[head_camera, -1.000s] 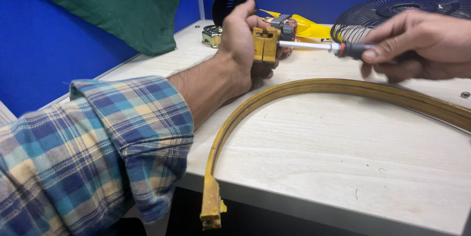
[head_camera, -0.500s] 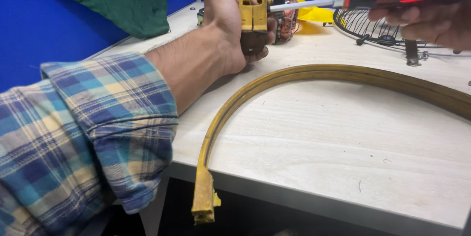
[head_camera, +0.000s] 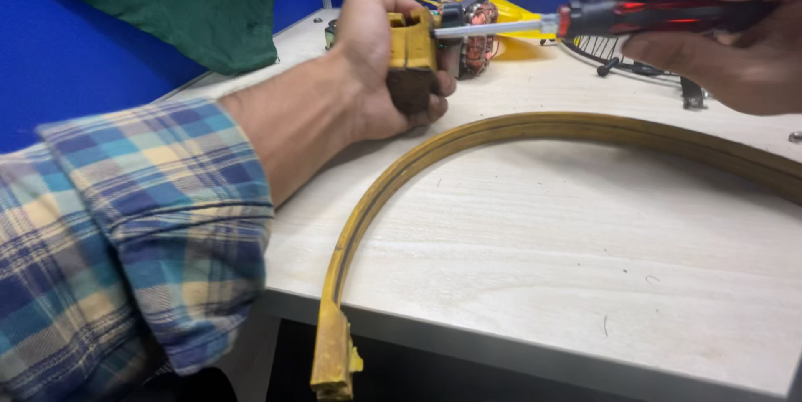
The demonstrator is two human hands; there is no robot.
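The left hand point(head_camera: 376, 68) wraps tight around a worn yellow plastic motor housing point(head_camera: 411, 55), copper windings showing just beyond its fingers. The right hand point(head_camera: 718, 30) pinches a red-and-black-handled screwdriver point(head_camera: 585, 19), whose steel tip meets the housing. Below both grips a curved yellow plastic ring strip point(head_camera: 468, 139) lies on the pale wooden table point(head_camera: 543, 268).

A pale wood-grain table point(head_camera: 543, 235) carried a curved yellow rim strip point(head_camera: 468, 139) arcing from 6 to 3 o'clock, its end overhanging the front edge. A black wire fan grille point(head_camera: 622, 55) lay at 1 o'clock, a small screw point(head_camera: 794, 136) at 3.
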